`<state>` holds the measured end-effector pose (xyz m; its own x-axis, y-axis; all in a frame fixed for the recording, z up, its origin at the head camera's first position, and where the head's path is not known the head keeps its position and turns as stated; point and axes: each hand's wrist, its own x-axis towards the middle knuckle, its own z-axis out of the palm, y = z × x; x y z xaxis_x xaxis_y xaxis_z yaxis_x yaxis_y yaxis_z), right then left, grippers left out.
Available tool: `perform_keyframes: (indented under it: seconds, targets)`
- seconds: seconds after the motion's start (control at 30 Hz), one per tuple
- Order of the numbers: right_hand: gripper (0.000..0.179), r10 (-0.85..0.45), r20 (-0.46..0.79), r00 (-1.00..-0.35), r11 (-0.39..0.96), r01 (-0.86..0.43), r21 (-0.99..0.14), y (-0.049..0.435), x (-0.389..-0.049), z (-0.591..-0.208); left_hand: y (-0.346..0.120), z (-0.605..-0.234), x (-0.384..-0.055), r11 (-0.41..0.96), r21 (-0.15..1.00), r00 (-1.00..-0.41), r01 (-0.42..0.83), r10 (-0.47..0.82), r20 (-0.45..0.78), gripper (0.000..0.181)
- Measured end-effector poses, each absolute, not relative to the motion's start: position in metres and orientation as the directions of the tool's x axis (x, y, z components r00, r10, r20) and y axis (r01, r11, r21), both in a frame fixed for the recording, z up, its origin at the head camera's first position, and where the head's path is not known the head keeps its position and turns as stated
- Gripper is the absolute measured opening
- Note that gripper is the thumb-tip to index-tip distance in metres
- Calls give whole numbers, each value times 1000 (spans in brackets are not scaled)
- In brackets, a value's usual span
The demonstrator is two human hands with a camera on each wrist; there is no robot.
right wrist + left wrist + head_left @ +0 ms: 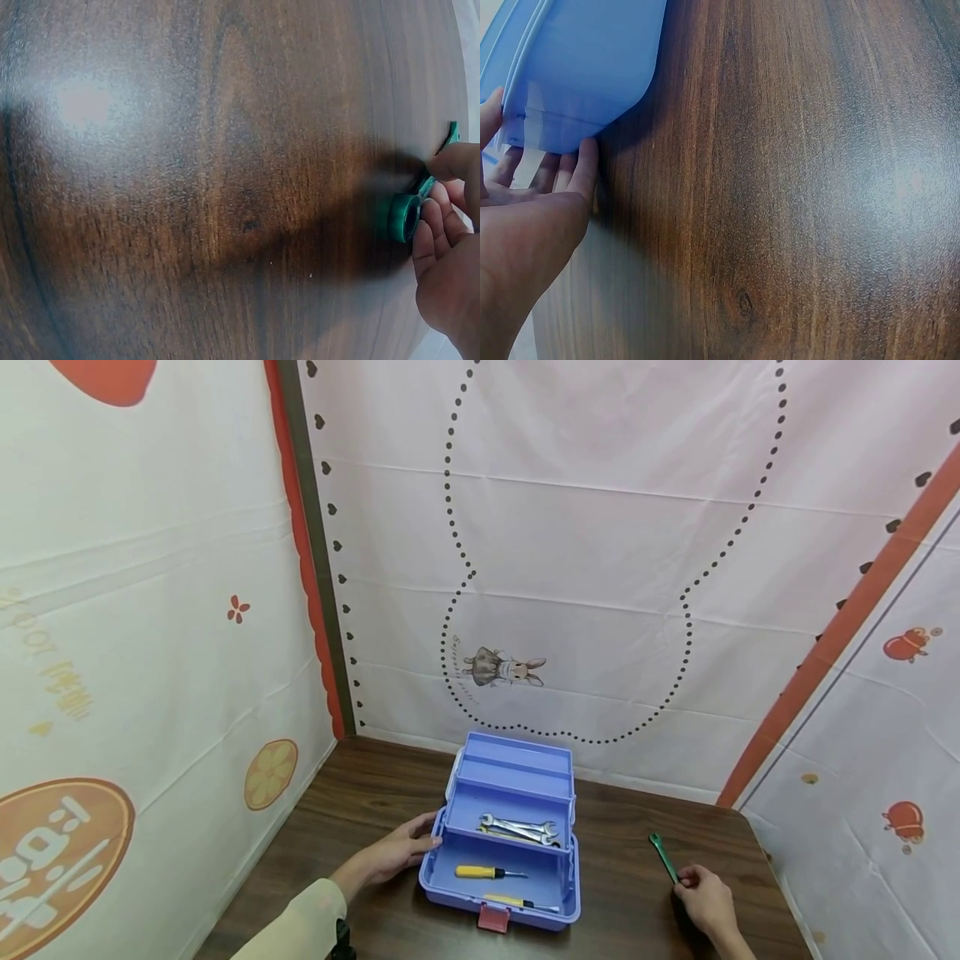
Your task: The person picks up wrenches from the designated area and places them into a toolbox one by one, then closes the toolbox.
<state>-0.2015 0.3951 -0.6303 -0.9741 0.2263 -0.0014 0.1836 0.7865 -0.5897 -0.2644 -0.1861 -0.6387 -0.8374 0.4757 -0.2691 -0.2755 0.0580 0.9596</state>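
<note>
My left hand (399, 850) rests against the left side of an open blue toolbox (540, 918). In the left wrist view, its thumb is at the rim, while extended fingers (587, 161) touch the outer wall. With thumb and fingers, my right hand (707, 902) pinches a green wrench (662, 853) at the table's right side. The right wrist view shows its ring end (405, 217) beside the fingers, and the hand hides part of the shaft. Two yellow-handled screwdrivers (477, 872) lie in the toolbox's lower compartment. Several silver wrenches (525, 831) sit in the tray above.
The toolbox stands on a dark wood-grain table (622, 893), its lid (517, 752) raised toward the back. A red latch (493, 918) hangs at its front. Printed fabric walls (600, 677) border the table at the back, left and right.
</note>
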Motion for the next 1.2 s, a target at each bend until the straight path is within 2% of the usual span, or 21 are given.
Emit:
perform_keyframes:
  seconds: [1.2]
  targets:
    - [17,209,-23,-978,792,183,-582,396,-201,-628,-186,-638,-262,52,962,-840,-268,476,-260,73]
